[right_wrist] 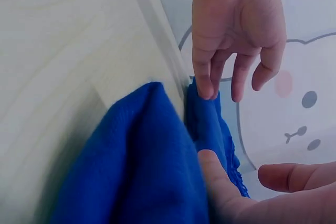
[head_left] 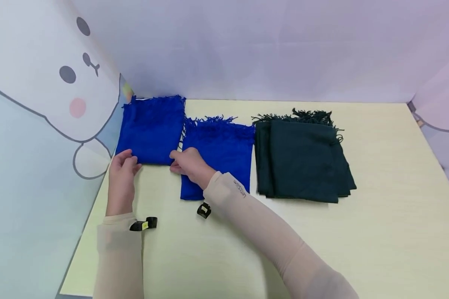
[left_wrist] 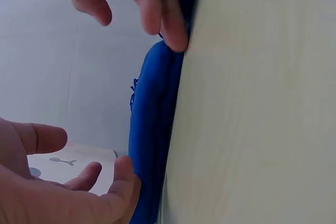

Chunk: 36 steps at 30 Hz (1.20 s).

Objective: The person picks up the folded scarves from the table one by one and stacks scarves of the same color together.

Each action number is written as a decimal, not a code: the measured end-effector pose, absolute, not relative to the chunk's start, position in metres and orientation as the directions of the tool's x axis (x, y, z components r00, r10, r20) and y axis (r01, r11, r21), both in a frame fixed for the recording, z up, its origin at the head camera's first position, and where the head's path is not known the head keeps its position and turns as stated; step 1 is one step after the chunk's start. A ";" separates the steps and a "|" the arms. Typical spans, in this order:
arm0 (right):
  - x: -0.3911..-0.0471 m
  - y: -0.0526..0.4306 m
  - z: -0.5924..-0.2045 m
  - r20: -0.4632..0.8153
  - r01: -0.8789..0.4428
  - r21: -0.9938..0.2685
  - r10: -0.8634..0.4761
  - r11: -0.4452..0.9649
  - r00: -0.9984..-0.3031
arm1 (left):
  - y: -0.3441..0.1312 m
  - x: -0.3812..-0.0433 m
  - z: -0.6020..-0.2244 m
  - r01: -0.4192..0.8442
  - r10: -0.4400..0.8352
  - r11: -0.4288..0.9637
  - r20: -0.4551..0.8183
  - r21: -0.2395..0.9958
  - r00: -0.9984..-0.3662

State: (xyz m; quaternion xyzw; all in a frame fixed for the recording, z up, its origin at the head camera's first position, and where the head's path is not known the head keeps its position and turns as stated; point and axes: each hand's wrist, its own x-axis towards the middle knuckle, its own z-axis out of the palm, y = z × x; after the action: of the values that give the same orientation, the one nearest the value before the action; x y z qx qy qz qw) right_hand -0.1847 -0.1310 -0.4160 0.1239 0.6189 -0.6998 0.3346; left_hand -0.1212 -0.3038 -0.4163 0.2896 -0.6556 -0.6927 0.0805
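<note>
I see a pale wooden table point(head_left: 378, 174) filling most of the head view, boxed in by light panels, with a cartoon bear panel point(head_left: 41, 83) along the left of the frame. At right of centre lies a folded dark green scarf point(head_left: 303, 162), fringe toward the top of the frame. Just left of it, edges touching, is a folded blue scarf point(head_left: 218, 153), and at upper left a second folded blue scarf point(head_left: 153, 128), its fringe also at the far edge.

My left hand point(head_left: 122, 166) sits at the near left corner of that upper-left blue scarf, fingers relaxed and spread, tips touching the cloth edge but not gripping it. My right hand point(head_left: 188, 162) rests at the scarf's near right corner, lying partly over the middle blue scarf; its fingers are loosely bent against the fabric, and I see no pinch.

To handle this well, I judge both hands should work the two near corners evenly, keeping the fold's layers together, and the right hand should avoid dragging the middle scarf underneath it.

Smallest are two black clips point(head_left: 203, 210) at my wrists.
</note>
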 end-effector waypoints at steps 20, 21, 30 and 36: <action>-0.200 -0.167 -0.431 -0.616 0.685 -0.714 -0.334 -0.147 -0.714 | -0.302 -0.125 -0.428 -0.188 -0.514 -0.219 -0.277 0.958 -0.812; -0.200 -0.168 -0.431 -0.617 0.689 -0.708 -0.338 -0.155 -0.711 | -0.302 -0.124 -0.428 -0.180 -0.513 -0.231 -0.277 0.956 -0.813; -0.201 -0.174 -0.426 -0.557 0.626 -0.736 -0.295 -0.258 -0.776 | -0.303 -0.120 -0.434 -0.208 -0.200 -0.514 -0.352 0.832 -0.914; -0.199 -0.177 -0.424 -0.527 0.588 -0.776 -0.279 -0.226 -0.803 | -0.310 -0.119 -0.438 -0.255 -0.107 -0.621 -0.402 0.742 -0.909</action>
State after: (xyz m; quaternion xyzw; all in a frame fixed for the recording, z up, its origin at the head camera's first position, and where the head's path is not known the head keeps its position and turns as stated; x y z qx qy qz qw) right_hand -0.1992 -0.1766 -0.4236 0.1396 0.5547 -0.7705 0.2813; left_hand -0.1188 -0.3097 -0.4384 0.2089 -0.4335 -0.8756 -0.0421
